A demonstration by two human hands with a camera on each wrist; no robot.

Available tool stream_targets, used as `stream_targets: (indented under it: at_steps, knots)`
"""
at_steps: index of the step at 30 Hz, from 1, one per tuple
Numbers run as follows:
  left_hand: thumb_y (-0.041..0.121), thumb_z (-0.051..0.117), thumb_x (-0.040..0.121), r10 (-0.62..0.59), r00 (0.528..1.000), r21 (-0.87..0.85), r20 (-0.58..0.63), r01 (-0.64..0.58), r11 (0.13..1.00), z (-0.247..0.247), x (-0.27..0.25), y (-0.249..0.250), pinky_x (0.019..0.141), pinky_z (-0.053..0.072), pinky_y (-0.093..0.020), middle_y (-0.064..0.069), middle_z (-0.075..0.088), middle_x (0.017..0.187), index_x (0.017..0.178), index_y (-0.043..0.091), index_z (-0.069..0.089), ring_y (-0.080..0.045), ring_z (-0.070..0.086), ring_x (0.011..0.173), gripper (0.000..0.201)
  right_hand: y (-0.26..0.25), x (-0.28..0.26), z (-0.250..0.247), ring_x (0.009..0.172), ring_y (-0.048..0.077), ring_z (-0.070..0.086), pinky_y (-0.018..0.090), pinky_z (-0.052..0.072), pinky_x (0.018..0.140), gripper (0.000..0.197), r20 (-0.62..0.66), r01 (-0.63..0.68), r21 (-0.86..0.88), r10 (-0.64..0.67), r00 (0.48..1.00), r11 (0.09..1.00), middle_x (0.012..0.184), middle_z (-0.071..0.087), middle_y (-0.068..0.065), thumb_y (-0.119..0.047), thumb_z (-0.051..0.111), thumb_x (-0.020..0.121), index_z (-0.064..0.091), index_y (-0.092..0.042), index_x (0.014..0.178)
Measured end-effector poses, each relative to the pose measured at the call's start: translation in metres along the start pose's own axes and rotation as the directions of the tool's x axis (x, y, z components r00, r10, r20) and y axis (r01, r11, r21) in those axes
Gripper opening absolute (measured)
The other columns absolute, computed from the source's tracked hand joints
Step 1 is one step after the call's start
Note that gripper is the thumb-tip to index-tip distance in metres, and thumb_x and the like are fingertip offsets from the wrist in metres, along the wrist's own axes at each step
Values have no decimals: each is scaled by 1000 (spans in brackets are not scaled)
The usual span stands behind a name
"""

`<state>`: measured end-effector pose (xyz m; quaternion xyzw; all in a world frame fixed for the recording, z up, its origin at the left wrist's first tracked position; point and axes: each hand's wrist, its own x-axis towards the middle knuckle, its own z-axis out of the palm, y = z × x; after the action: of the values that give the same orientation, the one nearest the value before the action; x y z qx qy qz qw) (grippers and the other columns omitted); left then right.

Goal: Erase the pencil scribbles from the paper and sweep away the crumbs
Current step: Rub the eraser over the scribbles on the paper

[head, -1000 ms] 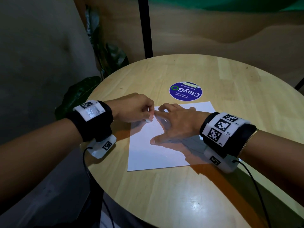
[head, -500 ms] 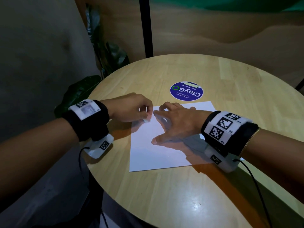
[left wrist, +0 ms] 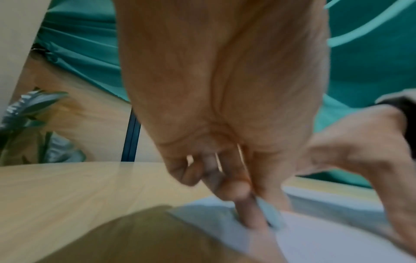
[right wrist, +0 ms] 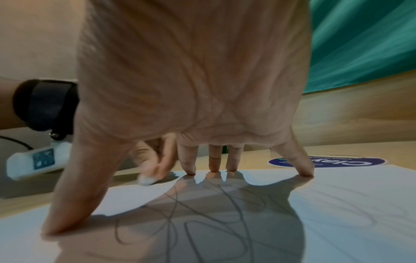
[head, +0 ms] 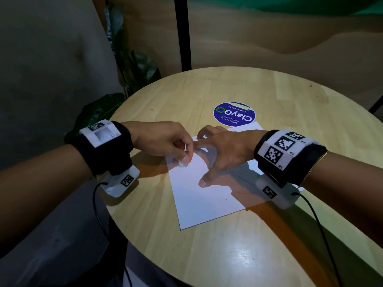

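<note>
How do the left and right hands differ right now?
The left hand is curled, pinching a white eraser; the right hand is spread and holds nothing. The left works at the paper's left edge; the right props on fingertips over the scribbles, steadying the paper. Both wear black wristbands.

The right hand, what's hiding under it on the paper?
Under the right hand the right wrist view shows pencil scribbles looping across the paper, in its shadow. From the head view the hand covers them.
</note>
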<state>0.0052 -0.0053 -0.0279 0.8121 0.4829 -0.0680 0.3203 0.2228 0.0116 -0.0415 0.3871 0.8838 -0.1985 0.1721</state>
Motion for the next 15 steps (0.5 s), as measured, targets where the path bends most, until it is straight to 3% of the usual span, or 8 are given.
stream_targets:
  at_steps: [2, 3, 5, 7, 9, 11, 13, 15]
  knots:
    - [29, 72, 102, 30, 987, 76, -158, -18, 997, 2, 1, -4, 69, 46, -19, 19, 71, 80, 99, 29, 79, -1, 62, 74, 8, -1, -1, 0, 153, 17, 16, 51, 32, 121, 99, -2, 1, 10, -1, 1000, 1000, 159, 20, -12, -77, 81, 73, 33, -54, 157]
    - [29, 72, 102, 31, 987, 68, -157, -21, 997, 3, 0, -5, 70, 48, -22, 19, 71, 80, 99, 29, 79, -1, 62, 75, 7, 0, -1, 0, 153, 17, 16, 51, 32, 121, 99, -3, 1, 15, -1, 1000, 1000, 159, 20, -12, -77, 81, 73, 33, -55, 156]
    - [26, 73, 103, 25, 1000, -14, -16, -25, 1000, 4, -6, -2, 76, 54, -27, 11, 74, 83, 98, 25, 79, -5, 66, 77, 8, 1, 0, 2, 153, 16, 15, 51, 33, 121, 106, -4, 1, 18, -1, 1000, 1000, 158, 20, -13, -78, 81, 71, 28, -55, 160]
    - [22, 73, 103, 0, 997, -67, 77, 5, 998, 2, -10, 2, 79, 56, -22, 6, 77, 84, 97, 21, 79, -8, 71, 80, 8, 2, 0, 2, 154, 16, 14, 51, 33, 121, 112, -3, -5, 24, 5, 1000, 1000, 159, 20, -14, -80, 80, 71, 23, -54, 163]
    - [27, 70, 104, -43, 996, 41, -80, 47, 998, 2, -7, 0, 73, 51, -19, 14, 75, 83, 99, 25, 77, -5, 68, 81, 9, 1, 0, 3, 155, 15, 13, 52, 33, 122, 112, -5, -12, 18, 12, 1000, 1000, 160, 19, -15, -81, 79, 71, 22, -54, 163]
    - [31, 68, 104, -110, 963, 97, -246, 137, 986, 4, -4, -2, 74, 54, -31, 13, 75, 86, 99, 27, 73, -10, 68, 86, 8, -2, 0, 5, 154, 15, 12, 54, 33, 121, 114, -16, -27, -25, 27, 1000, 999, 161, 18, -14, -87, 73, 72, 18, -51, 165]
    - [29, 69, 101, -154, 957, 53, -245, 172, 984, 11, -2, 0, 81, 60, -41, 8, 75, 87, 95, 26, 71, -14, 70, 88, 7, -6, 0, 12, 149, 18, 18, 59, 37, 114, 111, -59, -49, -88, 44, 997, 995, 158, 21, -12, -95, 62, 71, 20, -49, 164]
    - [27, 71, 98, -160, 971, -15, -178, 160, 987, 16, -3, 6, 79, 59, -35, 8, 76, 84, 91, 25, 73, -13, 71, 84, 7, -10, 1, 21, 140, 21, 26, 58, 42, 105, 108, -103, -63, -142, 49, 993, 988, 150, 26, -8, -101, 50, 70, 24, -47, 161]
